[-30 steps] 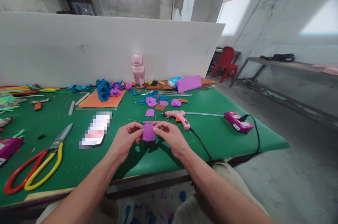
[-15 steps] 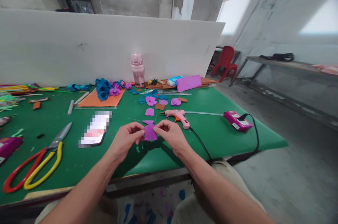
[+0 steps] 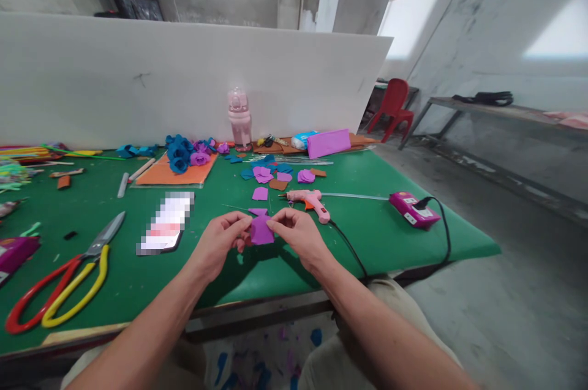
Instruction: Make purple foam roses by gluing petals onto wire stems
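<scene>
Both my hands meet over the near middle of the green table. My left hand and my right hand pinch a small purple foam piece between thumbs and fingertips, holding it just above the table. Another purple piece lies right behind it. A pink glue gun rests just beyond my right hand, its black cord running off the near edge.
Large red-and-yellow scissors and a phone lie to the left. Cut purple and blue foam pieces, finished foam roses on an orange sheet, a pink bottle and a pink power strip are farther off. A white board stands behind.
The purple piece has been turned and folded smaller between my fingertips. My hands stay in nearly the same place.
</scene>
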Demonstrator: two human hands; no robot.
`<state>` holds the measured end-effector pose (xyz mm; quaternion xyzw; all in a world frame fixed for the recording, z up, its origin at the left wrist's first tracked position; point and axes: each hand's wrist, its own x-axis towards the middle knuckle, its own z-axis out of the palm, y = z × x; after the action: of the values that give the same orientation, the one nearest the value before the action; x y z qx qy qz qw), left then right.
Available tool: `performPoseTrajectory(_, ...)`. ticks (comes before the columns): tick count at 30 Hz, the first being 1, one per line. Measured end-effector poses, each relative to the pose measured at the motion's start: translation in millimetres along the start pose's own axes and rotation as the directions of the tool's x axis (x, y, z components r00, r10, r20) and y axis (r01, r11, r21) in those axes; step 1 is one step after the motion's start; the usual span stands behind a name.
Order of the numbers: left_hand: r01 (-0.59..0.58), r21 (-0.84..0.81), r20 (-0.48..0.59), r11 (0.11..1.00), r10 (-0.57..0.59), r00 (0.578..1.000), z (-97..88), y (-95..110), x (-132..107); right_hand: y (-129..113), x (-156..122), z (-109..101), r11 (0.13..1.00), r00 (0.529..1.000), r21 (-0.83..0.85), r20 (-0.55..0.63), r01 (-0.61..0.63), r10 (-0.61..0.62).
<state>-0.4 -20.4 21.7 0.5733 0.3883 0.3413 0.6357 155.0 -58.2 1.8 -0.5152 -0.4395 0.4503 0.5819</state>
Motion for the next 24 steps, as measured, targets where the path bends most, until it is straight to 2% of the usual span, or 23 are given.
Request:
performPoseTrajectory(8, -0.023, 0.109, -0.030, 0.994, 0.026, 0.999, -0.5, -1.9, 1.6, -0.7, -1.2, 0.5, 0.995, 0.999, -0.083, 0.006, 0.053, -0.053)
performPoseTrajectory(16, -0.030, 0.108, -0.031, 0.994, 0.034, 0.999, 0.2, 0.5, -0.1, -0.3, -2.1, 0.3, 0.996, 0.998, -0.067, 0.003, 0.064, -0.063)
performPoseTrajectory(20, -0.032, 0.118, -0.041, 0.992, 0.037, 0.998, 0.3, 1.5, -0.9, -0.4, -2.9, 0.8, 0.989, 0.994, -0.103, -0.009, 0.107, -0.108)
performPoseTrajectory(22, -0.053, 0.130, -0.055, 0.990, 0.060, 0.997, 0.0, 1.9, -0.9, -2.0, -3.3, 1.0, 0.989, 0.991, -0.076, -0.027, 0.127, -0.130)
performPoseTrajectory(24, -0.073, 0.138, -0.065, 0.988, 0.083, 0.994, -0.6, 2.2, -0.8, -4.1, -3.4, 1.3, 0.995, 0.995, 0.025, -0.031, 0.100, -0.099)
